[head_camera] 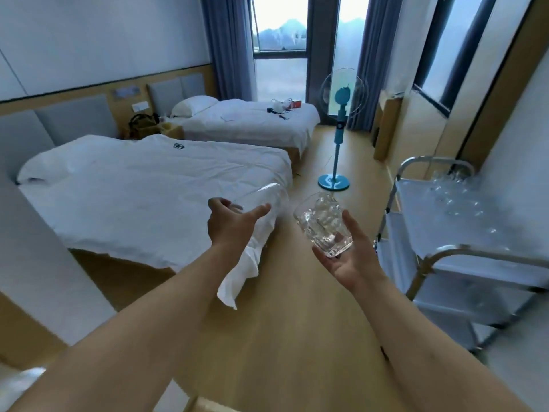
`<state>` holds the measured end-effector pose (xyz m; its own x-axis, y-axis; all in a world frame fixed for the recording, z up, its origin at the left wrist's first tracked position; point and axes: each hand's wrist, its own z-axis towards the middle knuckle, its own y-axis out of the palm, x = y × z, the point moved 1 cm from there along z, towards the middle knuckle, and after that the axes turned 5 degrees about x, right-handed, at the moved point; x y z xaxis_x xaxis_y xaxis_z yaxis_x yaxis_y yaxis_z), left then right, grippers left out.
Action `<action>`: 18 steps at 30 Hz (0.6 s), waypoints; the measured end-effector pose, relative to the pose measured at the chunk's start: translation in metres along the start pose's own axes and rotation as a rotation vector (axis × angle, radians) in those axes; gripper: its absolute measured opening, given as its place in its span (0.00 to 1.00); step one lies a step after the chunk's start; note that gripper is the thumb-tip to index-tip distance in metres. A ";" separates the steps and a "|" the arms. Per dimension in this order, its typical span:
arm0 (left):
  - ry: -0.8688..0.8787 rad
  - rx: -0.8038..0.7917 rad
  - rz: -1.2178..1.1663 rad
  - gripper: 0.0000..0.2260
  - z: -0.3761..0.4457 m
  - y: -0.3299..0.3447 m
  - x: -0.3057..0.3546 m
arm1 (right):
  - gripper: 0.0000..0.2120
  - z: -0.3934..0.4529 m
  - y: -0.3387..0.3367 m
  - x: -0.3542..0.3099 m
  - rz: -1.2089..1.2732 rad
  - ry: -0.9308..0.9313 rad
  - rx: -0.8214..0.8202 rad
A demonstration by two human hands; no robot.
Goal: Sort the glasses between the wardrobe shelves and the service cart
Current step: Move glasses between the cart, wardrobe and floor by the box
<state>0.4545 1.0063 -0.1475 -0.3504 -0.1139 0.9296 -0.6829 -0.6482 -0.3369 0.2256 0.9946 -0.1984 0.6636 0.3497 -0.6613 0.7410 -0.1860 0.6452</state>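
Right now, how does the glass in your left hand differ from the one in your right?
The left glass looks smooth and nearly invisible against the bed sheet; the right glass has faceted, dimpled walls that catch light. The left hand grips its glass from the side; the right hand cradles its glass from below, tilted. Both are clear and appear empty.

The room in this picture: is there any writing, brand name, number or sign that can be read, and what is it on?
No text can be read anywhere.
Near bed: a small dark mark by the pillow end, too blurred to read.
Wall panel above the headboard: blurred, nothing legible.
Red box on the far bed: too small to tell.
Both glasses and the service cart: no labels visible.
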 end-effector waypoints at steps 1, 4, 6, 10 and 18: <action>0.003 -0.026 -0.019 0.37 0.012 0.014 0.003 | 0.20 0.011 0.001 -0.005 0.038 -0.017 -0.003; -0.012 -0.108 -0.113 0.34 0.049 0.054 0.013 | 0.28 0.042 0.006 -0.020 0.115 -0.063 -0.022; -0.026 -0.159 -0.160 0.33 0.075 0.078 0.020 | 0.29 0.062 0.012 -0.030 0.139 -0.081 -0.020; -0.029 -0.280 -0.191 0.34 0.124 0.127 0.033 | 0.31 0.103 0.025 -0.046 0.174 -0.135 0.046; -0.067 -0.467 -0.231 0.36 0.183 0.215 0.045 | 0.32 0.164 0.026 -0.074 0.191 -0.169 0.109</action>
<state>0.4090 0.7240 -0.1507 -0.1254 -0.0656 0.9899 -0.9559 -0.2590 -0.1382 0.2129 0.8131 -0.1950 0.7931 0.1421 -0.5923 0.6017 -0.3345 0.7253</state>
